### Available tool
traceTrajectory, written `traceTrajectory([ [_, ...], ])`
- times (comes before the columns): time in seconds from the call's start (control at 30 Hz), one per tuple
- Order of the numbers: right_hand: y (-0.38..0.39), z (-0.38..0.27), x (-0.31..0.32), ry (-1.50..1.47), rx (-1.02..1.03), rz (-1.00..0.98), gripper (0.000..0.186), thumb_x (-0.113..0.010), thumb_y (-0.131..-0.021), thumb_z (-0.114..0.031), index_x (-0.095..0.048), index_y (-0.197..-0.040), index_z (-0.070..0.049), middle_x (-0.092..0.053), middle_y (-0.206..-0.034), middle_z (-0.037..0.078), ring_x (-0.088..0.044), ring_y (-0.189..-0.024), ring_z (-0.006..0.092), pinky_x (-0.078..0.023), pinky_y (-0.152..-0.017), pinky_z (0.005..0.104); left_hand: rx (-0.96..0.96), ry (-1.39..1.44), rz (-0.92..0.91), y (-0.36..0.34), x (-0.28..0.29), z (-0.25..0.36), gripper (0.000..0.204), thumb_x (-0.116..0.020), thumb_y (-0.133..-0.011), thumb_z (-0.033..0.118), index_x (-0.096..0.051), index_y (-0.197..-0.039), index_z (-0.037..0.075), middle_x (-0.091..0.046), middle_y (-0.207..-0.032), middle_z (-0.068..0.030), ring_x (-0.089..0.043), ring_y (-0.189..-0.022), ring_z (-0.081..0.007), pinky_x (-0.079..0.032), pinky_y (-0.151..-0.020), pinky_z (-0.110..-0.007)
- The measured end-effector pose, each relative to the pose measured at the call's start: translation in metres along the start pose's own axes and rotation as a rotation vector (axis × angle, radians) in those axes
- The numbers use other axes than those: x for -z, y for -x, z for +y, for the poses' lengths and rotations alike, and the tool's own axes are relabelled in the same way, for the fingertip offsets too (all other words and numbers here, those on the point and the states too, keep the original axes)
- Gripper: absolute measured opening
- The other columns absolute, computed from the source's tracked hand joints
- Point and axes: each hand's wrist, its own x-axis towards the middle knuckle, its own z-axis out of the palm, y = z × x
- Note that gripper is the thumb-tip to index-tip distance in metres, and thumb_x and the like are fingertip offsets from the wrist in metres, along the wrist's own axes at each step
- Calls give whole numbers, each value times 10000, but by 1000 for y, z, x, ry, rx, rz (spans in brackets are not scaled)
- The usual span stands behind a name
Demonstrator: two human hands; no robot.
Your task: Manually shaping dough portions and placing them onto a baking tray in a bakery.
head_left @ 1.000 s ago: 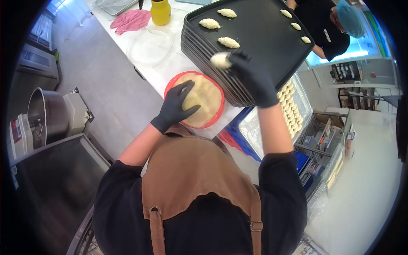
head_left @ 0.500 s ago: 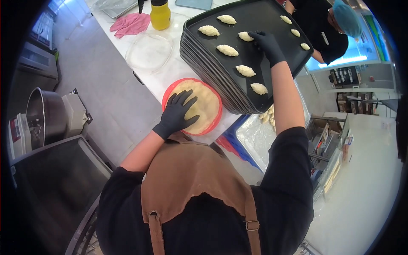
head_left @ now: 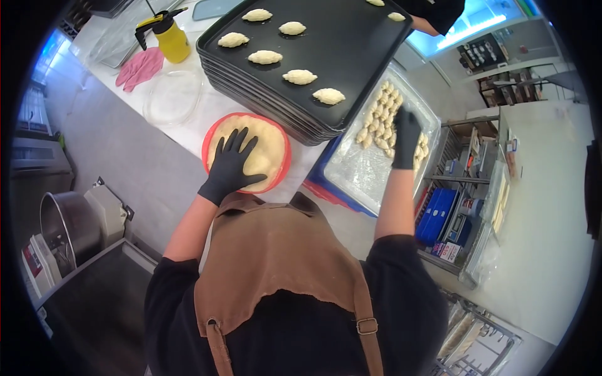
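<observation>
My left hand (head_left: 233, 161), black-gloved with its fingers spread, lies over a round red bowl (head_left: 286, 154) of pale, fine coating (head_left: 266, 139). My right hand (head_left: 406, 139), also gloved, is over a plastic-lined tray (head_left: 351, 187) of small shaped dough pieces (head_left: 380, 116). Its fingers point down among them, and the back of the hand hides what they hold, if anything. Ahead, the top black baking tray (head_left: 351, 44) of a tall stack carries several coated, spindle-shaped dough pieces (head_left: 300, 77), set apart from each other.
On the white table (head_left: 103, 69) to the left are a yellow spray bottle (head_left: 174, 47), a pink cloth (head_left: 139, 67) and a clear round lid (head_left: 174, 97). A co-worker's arm (head_left: 424, 25) shows beyond the stack. A shelf rack (head_left: 461, 188) stands at right, a mixer bowl (head_left: 70, 229) at left.
My right hand has left a coated dough piece on the black tray and moved back to the lined tray. My left hand stays on the bowl. The view has shifted to the right.
</observation>
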Motion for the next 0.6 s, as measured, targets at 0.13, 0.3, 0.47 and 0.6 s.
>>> traceTrajectory([
  [0.13, 61, 184, 5, 128, -454, -216, 366, -644, -1001, -343, -700, -925, 11, -625, -694, 91, -576, -535, 196, -464, -530, 346, -141, 46, 20, -30, -14, -3, 887, -839, -733, 544, -564, -1458, 114, -522, -1512, -182, -420, -1444, -386, -296, -1173, -597],
  [0.3, 70, 153, -48, -6, -671, -268, 216, -710, -974, -245, -709, -906, -40, -549, -663, 14, -527, -498, 141, -423, -448, 312, -54, 113, -94, -11, -32, -29, 837, -838, -744, 505, -583, -1429, 98, -561, -1449, -190, -483, -1375, -374, -337, -1152, -574],
  [0.47, 61, 198, -49, -119, -572, -185, 224, -735, -915, -236, -749, -907, -13, -636, -667, 78, -599, -527, 210, -473, -509, 366, -69, 289, -121, -14, -16, -22, 827, -845, -744, 493, -589, -1423, 94, -558, -1456, -188, -492, -1373, -369, -367, -1141, -546],
  [0.6, 61, 208, -54, 309, 48, -231, 337, -801, -824, -310, -744, -813, 22, -702, -681, 145, -670, -597, 253, -508, -581, 401, -135, 117, 17, -10, 15, -5, 843, -848, -744, 502, -581, -1433, 95, -530, -1496, -187, -461, -1411, -374, -359, -1148, -551],
])
